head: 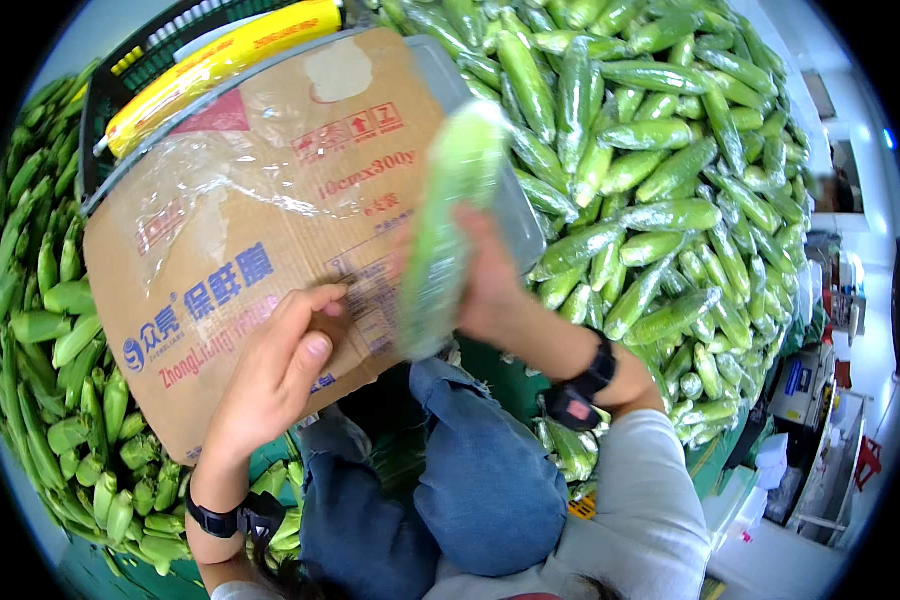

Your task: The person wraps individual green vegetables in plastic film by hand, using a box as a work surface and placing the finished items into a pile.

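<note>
My right hand (487,274) is shut on a green ear of corn (454,217) in its husk, blurred by motion and glossy as if in clear film. It is held nearly upright in the picture over the right edge of a flattened cardboard sheet (270,180). My left hand (285,360) holds nothing; its index finger points over the cardboard and its thumb is apart from it. Creased clear film (270,199) lies across the upper part of the cardboard. Beyond that sheet rests a yellow roll (217,67) with red print.
A heap of film-wrapped corn (645,172) rises at the right, a pile of unwrapped corn (67,375) at the left. The yellow roll lies by a black plastic crate (105,97). A grey lid-like edge (521,217) shows under the cardboard. Machines (802,382) stand far right.
</note>
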`<state>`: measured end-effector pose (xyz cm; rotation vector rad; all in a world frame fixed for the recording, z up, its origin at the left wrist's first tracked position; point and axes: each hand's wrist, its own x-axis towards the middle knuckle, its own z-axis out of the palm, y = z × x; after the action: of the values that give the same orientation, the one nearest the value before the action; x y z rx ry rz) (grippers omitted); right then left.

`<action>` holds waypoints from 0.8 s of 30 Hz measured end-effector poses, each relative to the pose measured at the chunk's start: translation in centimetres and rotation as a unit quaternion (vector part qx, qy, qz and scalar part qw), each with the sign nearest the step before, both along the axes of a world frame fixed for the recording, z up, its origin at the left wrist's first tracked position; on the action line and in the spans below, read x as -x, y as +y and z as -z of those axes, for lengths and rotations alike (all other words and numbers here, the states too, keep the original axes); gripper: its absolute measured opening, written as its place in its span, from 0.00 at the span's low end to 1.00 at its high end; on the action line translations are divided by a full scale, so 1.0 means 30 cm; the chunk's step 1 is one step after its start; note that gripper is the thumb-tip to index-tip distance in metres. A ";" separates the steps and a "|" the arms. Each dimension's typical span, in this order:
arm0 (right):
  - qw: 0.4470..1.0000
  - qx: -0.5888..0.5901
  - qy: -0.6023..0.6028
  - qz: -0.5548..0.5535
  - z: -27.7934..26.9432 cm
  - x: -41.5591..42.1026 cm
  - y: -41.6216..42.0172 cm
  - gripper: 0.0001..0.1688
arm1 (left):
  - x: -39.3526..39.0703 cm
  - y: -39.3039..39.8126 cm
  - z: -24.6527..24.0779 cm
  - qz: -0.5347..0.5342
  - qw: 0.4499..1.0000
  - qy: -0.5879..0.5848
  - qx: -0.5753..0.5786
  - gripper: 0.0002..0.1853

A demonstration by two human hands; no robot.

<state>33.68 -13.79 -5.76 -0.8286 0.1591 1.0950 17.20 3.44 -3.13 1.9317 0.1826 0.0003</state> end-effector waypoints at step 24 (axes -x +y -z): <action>0.526 0.160 -0.824 -0.136 0.021 -0.279 0.194 0.08 | 0.249 0.453 0.083 -0.307 0.877 -0.109 -0.354 0.06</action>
<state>42.06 -7.98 -6.38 -1.9571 -1.4807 0.1149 9.72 17.02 -5.63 2.4870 0.7182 0.8055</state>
